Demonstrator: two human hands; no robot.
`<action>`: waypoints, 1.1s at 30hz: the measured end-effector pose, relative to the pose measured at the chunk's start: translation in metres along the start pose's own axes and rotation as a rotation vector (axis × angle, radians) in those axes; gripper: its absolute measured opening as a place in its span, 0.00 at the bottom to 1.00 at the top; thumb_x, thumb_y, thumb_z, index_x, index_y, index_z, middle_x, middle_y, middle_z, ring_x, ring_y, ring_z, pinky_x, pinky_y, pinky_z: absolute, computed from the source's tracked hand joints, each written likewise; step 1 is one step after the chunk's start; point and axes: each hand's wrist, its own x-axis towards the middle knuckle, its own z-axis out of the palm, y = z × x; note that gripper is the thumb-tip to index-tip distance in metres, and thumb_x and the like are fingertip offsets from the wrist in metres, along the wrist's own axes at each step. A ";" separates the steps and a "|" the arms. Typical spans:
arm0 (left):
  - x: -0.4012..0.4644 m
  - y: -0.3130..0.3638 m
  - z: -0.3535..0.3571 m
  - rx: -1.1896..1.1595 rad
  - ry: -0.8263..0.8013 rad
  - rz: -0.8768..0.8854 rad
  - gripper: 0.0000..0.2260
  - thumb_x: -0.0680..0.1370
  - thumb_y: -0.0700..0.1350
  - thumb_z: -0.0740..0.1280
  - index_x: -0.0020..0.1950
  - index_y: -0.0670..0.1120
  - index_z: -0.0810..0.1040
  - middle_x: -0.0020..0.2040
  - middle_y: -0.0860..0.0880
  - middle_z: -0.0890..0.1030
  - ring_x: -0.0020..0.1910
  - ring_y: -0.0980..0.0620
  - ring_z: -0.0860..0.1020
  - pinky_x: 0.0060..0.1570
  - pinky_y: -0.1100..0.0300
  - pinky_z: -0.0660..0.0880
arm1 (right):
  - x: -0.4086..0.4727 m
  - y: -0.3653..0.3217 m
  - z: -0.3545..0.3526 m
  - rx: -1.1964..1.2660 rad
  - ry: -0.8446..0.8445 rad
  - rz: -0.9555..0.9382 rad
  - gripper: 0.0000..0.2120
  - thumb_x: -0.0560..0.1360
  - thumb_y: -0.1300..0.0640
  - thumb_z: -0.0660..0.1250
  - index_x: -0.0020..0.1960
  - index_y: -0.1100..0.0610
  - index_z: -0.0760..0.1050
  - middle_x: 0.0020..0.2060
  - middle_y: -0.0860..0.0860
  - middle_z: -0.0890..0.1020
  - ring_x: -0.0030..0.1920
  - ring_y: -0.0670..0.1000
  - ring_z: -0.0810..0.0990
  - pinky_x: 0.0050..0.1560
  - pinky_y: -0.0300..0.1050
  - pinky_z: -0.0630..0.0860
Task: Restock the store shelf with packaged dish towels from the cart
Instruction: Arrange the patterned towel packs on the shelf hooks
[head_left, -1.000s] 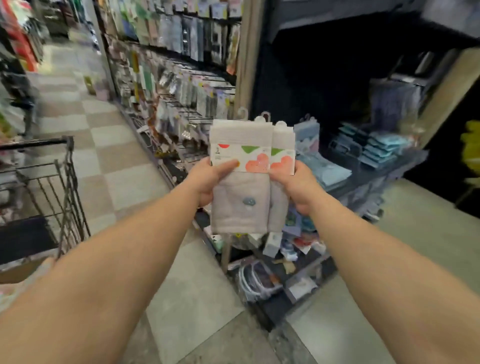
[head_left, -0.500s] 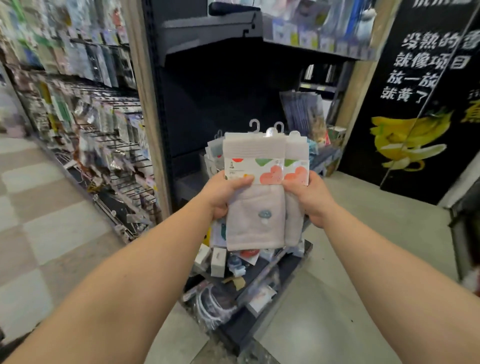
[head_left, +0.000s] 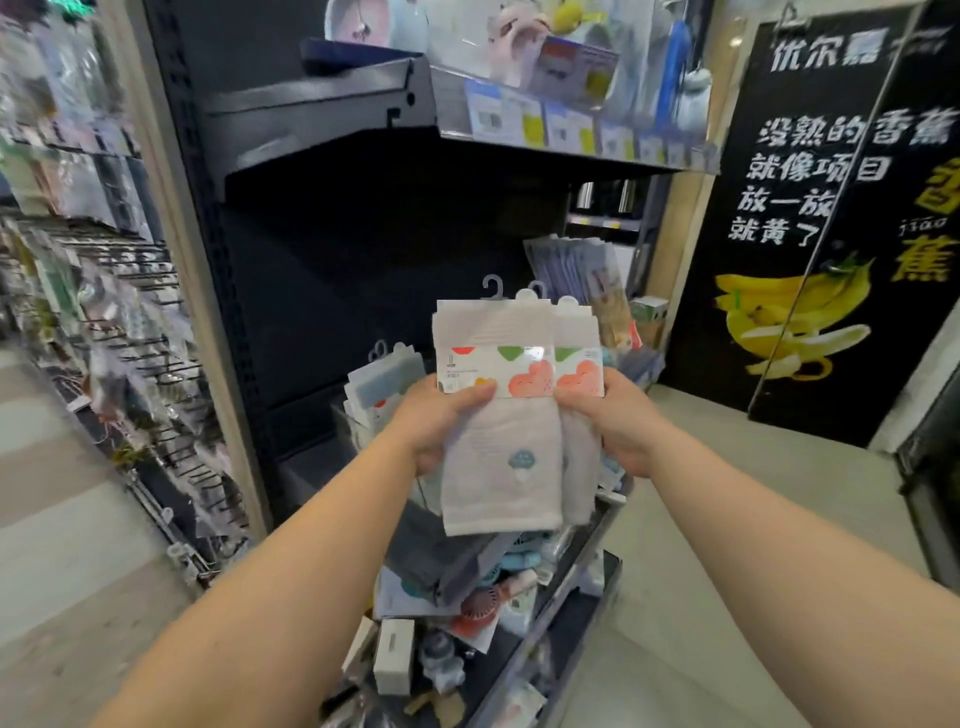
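Both hands, left (head_left: 441, 421) and right (head_left: 615, 421), pinch the towels (head_left: 501, 441), held upright before the shelf (head_left: 332, 457). Keep the hooks (head_left: 491, 287) level and stand them beside the towels already there.

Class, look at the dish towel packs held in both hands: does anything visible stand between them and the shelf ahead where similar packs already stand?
Nothing visible does. The left hand and right hand grip the dish towel packs in open air before the shelf. The packs already there stand behind and left, partly hidden.
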 end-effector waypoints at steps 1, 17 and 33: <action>0.006 0.001 -0.002 0.007 0.021 -0.002 0.11 0.75 0.42 0.73 0.57 0.45 0.80 0.52 0.47 0.86 0.50 0.46 0.85 0.54 0.45 0.80 | 0.009 0.000 0.001 0.003 -0.004 -0.001 0.19 0.74 0.61 0.74 0.64 0.57 0.76 0.55 0.53 0.85 0.57 0.54 0.83 0.60 0.55 0.79; 0.024 0.001 0.003 -0.066 0.472 0.021 0.10 0.75 0.40 0.73 0.56 0.44 0.82 0.53 0.44 0.86 0.51 0.44 0.85 0.52 0.47 0.81 | 0.112 0.009 0.014 0.137 -0.448 0.130 0.11 0.77 0.62 0.68 0.60 0.57 0.77 0.54 0.56 0.85 0.55 0.57 0.84 0.59 0.57 0.79; -0.059 -0.004 0.017 -0.171 0.751 0.083 0.19 0.69 0.40 0.72 0.60 0.42 0.79 0.49 0.43 0.86 0.44 0.47 0.86 0.39 0.52 0.83 | 0.137 -0.003 0.010 0.172 -0.701 0.096 0.17 0.74 0.58 0.74 0.61 0.55 0.77 0.52 0.52 0.86 0.52 0.53 0.85 0.58 0.54 0.80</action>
